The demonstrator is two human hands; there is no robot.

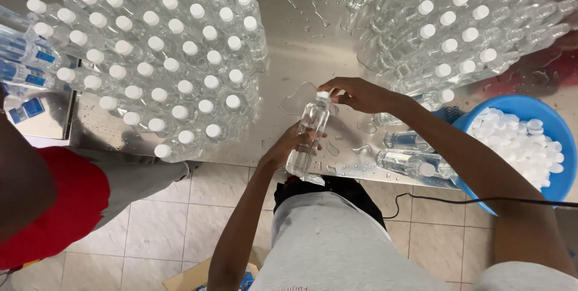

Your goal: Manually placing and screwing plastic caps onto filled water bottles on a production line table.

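Centrally, at frame mid, the left hand (293, 144) wraps its fingers round the body of a clear plastic water bottle (309, 131) held upright just above the wet stainless-steel table (301, 38), near its 6 o'clock edge. The right hand (355, 93) pinches the bottle's small white screw cap (323, 94) w/ fingertips closed on it; whether the cap is fully seated can't be told.

Progress, as judged from the layout: most of the work looks done. A large block of capped clear bottles (156, 50) stands at 10 o'clock, and a second capped block (457, 26) at 1–2 o'clock. A few filled bottles lying on their sides (409, 152) sit at 3–4 o'clock, just beside the held bottle; at least one shows a white cap, the others' necks are unclear, so some may remain to be capped.

Containers: a round blue plastic basin (563, 140) at 3 o'clock holds a heap of loose white caps (518, 140), approx. half full. Labelled bottles w/ blue wrappers (24, 62) lie at 9 o'clock. Another person's red-clad form (60, 206) is at 8 o'clock; a black cable (481, 199) crosses the tiled floor (162, 225) side at 4 o'clock.
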